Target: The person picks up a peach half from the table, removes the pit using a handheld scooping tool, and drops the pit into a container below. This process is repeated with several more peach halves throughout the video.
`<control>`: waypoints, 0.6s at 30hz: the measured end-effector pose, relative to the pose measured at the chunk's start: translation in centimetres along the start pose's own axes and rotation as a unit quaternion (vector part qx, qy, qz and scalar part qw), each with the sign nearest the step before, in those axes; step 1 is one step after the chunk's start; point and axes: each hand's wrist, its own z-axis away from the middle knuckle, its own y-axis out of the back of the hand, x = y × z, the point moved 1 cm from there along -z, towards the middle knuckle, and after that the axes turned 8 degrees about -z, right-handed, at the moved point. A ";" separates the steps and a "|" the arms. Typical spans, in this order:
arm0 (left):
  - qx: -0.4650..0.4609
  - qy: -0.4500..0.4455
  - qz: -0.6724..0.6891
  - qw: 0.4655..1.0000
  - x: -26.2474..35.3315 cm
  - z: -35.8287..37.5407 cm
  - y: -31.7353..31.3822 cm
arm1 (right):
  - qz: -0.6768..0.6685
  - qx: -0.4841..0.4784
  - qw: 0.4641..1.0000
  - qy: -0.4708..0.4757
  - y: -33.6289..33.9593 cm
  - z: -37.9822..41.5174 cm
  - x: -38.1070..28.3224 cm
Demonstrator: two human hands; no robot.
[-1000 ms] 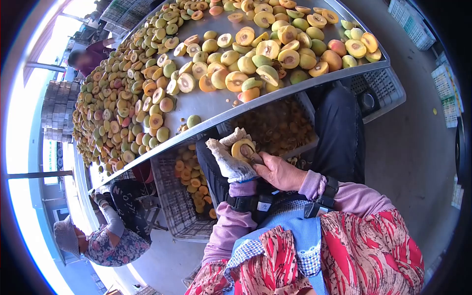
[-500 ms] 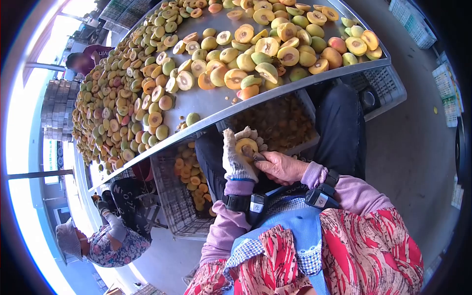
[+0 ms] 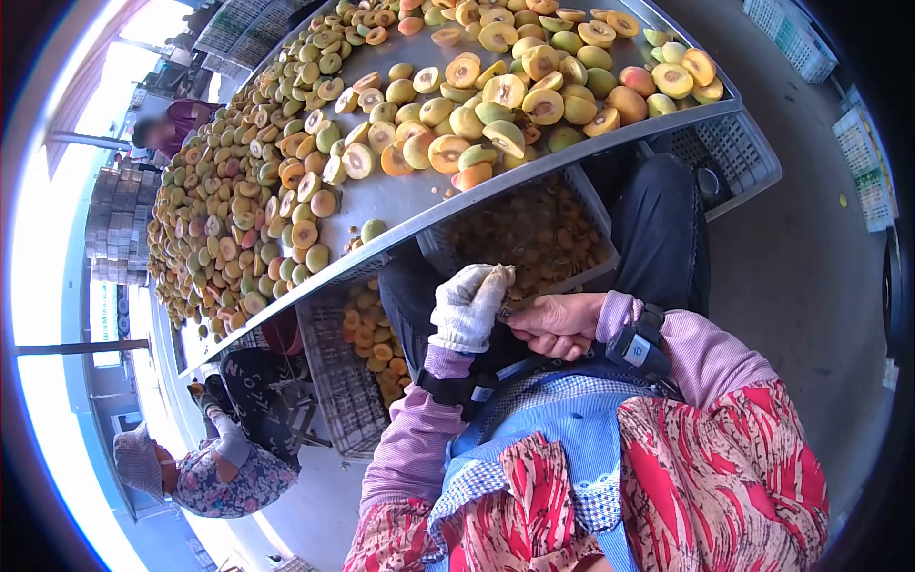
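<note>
My left hand (image 3: 469, 307), in a white knitted glove with stained fingertips, is closed with its back turned up. Its fingers curl inward, hiding whatever lies in the palm. Just beside it, my bare right hand (image 3: 555, 326) is closed around a small dark tool (image 3: 505, 314), of which only the tip shows near the glove. Both hands are above my lap, in front of a crate of brownish fruit pieces (image 3: 524, 238). Many halved, apricot-like fruits (image 3: 448, 153) cover the metal table (image 3: 372, 202) beyond, several with stones in them.
A grey crate (image 3: 334, 419) with yellow fruit halves stands below the table, left of my legs. Another crate (image 3: 753, 157) is under the right corner. A person in a hat (image 3: 224, 462) sits at left; another person (image 3: 181, 124) is farther back. White crates (image 3: 863, 157) line the right.
My left hand has turned over, so the fruit half seen in its palm is now hidden. My right hand has drawn slightly away and its fingers have curled in.
</note>
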 end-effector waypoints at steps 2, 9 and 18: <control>-0.036 0.066 0.058 0.996 0.0 0.0 0.3 | -0.052 -0.028 0.998 0.015 0.3 -0.1 0.7; -0.030 0.264 0.505 0.821 -0.1 -2.4 -3.2 | -0.157 -0.190 0.963 0.107 1.8 0.1 0.7; 0.263 -0.075 -0.079 0.959 1.9 -4.3 -1.2 | -0.249 0.105 0.914 0.302 5.3 0.4 -0.6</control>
